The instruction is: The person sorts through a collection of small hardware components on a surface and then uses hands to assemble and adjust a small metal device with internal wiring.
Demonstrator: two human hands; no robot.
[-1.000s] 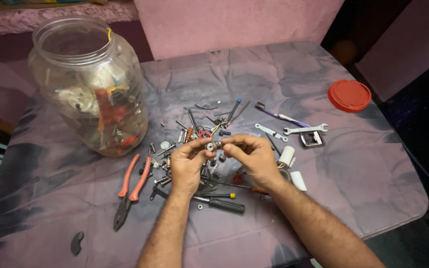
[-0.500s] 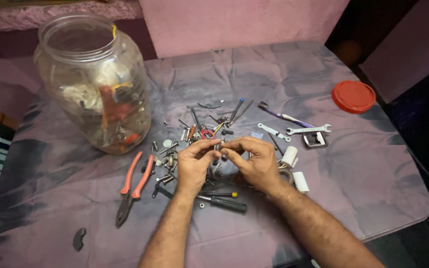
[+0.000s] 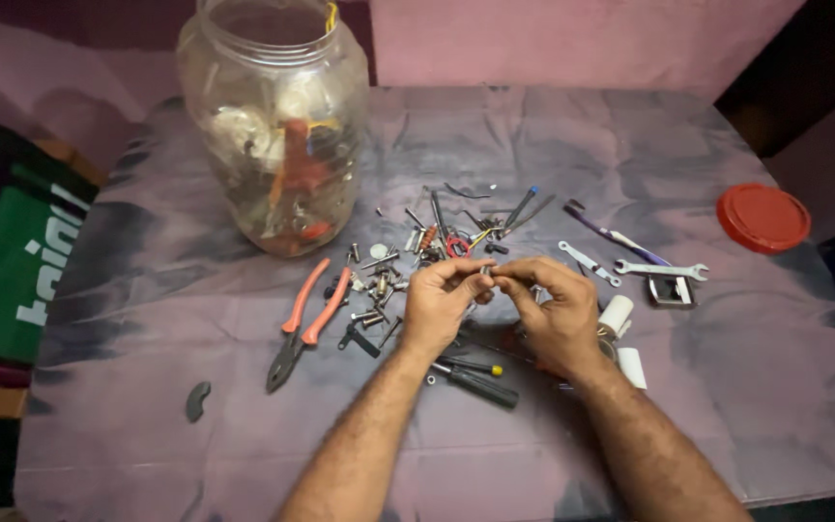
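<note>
Small metal piece (image 3: 484, 273), too tiny to identify, pinched between fingertips of both hands just above the heap of hardware at table centre. Left hand (image 3: 440, 307) curled closed, thumb and forefinger nipped on the piece from the 9 o'clock side. Right hand (image 3: 555, 311) likewise closed, fingertips meeting it from 3 o'clock.

Directly beneath and toward 12 o'clock: scatter of screws, bolts and bits (image 3: 408, 256), a red ring among them. At 6 o'clock of the hands, a dark-handled screwdriver (image 3: 475, 381). At 9 o'clock, orange-handled pliers (image 3: 303, 321) lying flat. At 3 o'clock, two white cylinders (image 3: 617, 315), then spanners (image 3: 659, 270) and a small square metal frame (image 3: 671, 291). Farther toward 2 o'clock, well apart, a red lid (image 3: 763, 217). At 11 o'clock, a large clear jar (image 3: 273, 121), upright, lid off, holding assorted tools. Toward 8 o'clock, near the edge of the purple-grey table (image 3: 195, 464), a small dark curved piece (image 3: 197, 400).
</note>
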